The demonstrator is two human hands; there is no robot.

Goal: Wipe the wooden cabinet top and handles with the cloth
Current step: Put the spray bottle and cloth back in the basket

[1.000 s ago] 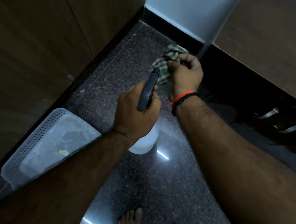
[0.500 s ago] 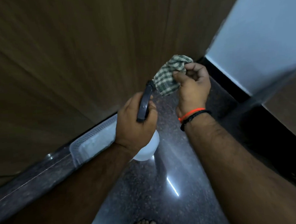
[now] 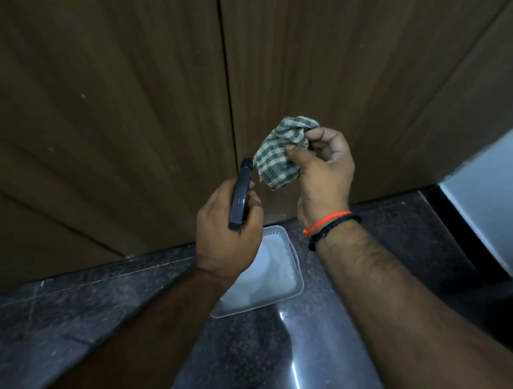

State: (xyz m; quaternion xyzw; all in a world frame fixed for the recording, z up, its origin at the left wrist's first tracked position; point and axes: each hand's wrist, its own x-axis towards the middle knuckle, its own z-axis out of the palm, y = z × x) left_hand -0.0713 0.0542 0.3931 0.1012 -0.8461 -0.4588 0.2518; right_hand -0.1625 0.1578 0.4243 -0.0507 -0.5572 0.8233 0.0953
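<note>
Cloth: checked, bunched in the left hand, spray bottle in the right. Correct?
Hands are swapped. The head view shows the cloth bunched in the right hand and the spray bottle in the left hand. The cloth is checked.

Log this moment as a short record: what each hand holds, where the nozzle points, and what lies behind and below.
left hand: grips spray bottle, black head up
right hand: pinches bunched checked cloth
nozzle: aimed toward the cloth, close to it
behind: wooden cabinet doors, no handles in view
below: white perforated tray on dark stone floor
wiping: not yet begun
</note>
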